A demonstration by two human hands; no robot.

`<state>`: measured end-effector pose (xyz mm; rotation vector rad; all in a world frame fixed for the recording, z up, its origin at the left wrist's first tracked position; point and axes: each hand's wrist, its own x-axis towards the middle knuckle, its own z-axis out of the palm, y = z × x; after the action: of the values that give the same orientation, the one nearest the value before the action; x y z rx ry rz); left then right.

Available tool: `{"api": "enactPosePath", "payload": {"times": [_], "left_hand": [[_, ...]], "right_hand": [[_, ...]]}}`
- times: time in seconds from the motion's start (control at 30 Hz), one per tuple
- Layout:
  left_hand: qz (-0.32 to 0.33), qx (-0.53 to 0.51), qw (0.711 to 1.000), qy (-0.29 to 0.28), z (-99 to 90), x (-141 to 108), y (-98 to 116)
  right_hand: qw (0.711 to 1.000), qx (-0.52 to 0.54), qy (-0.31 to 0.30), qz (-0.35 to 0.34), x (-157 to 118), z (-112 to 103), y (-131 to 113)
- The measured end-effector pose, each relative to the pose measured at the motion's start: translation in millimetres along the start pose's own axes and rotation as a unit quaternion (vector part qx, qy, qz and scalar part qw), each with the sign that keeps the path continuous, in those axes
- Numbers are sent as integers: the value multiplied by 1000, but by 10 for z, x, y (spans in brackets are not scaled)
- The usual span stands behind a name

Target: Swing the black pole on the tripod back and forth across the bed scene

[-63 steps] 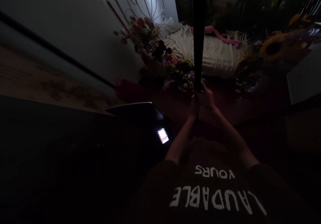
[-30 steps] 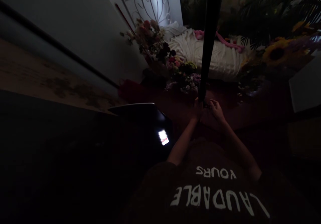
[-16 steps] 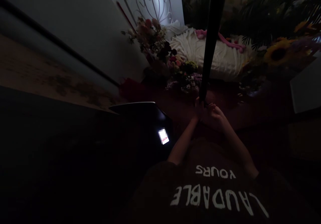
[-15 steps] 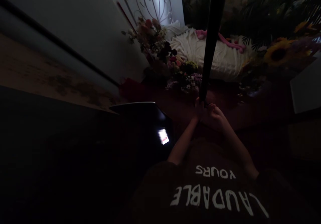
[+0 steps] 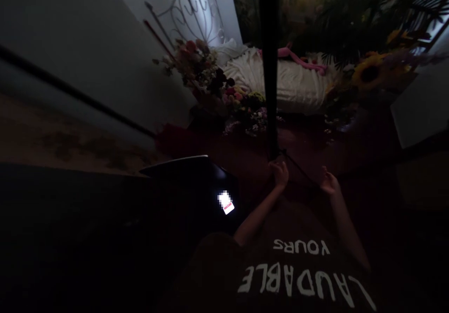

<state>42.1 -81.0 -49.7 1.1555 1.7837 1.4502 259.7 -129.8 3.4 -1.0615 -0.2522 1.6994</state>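
A tall dark pole (image 5: pixel 269 69) runs down from the top edge to just in front of me. At its lower end is my left hand (image 5: pixel 279 172), fingers bent toward the pole's base; the dim light hides whether it grips anything. A thin dark cord or rod (image 5: pixel 298 165) slants from the pole's foot down to the right. Near the far end of that line my right hand (image 5: pixel 329 182) is raised with its fingers apart, and nothing shows in it.
A bed with a cream cover (image 5: pixel 298 83) stands ahead, with a metal headboard (image 5: pixel 198 13). Flowers (image 5: pixel 196 65) are beside it, sunflowers (image 5: pixel 370 73) at right. A dark surface (image 5: pixel 182 165) with a small lit screen (image 5: pixel 226 202) lies at left.
My right hand has come away from the pole's base, moving right and toward me. My left hand is lower in view, still near the pole. The whole view has shifted a little.
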Motion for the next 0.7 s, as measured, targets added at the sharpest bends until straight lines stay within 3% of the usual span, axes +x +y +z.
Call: {"api": "enactPosePath", "payload": {"times": [0.1,0.17,0.23,0.33,0.4,0.5,0.7], "left_hand": [[58,-4,989,-137,177,-106,54],[106,-27,968,-226,359,-158,201],[171,-62,927,-327,573,-227,420],[288,-113,833,-459,898,-380,824],[319,-148,789,-505,1093,-501,1088],[312,-188,754,-546,1332,-682,1386],[231,-193,753,-586,1512,-901,1543]], "right_hand": [[982,135,118,-59,-334,-347,-91],[965,194,157,-80,-540,-424,-152],[956,226,158,-101,-705,-397,-227],[952,223,147,-152,-857,-270,-366],[944,193,191,-186,-908,-199,-458],[922,114,275,-247,-941,-173,-560],[900,-37,333,-280,-926,-304,-638]]}}
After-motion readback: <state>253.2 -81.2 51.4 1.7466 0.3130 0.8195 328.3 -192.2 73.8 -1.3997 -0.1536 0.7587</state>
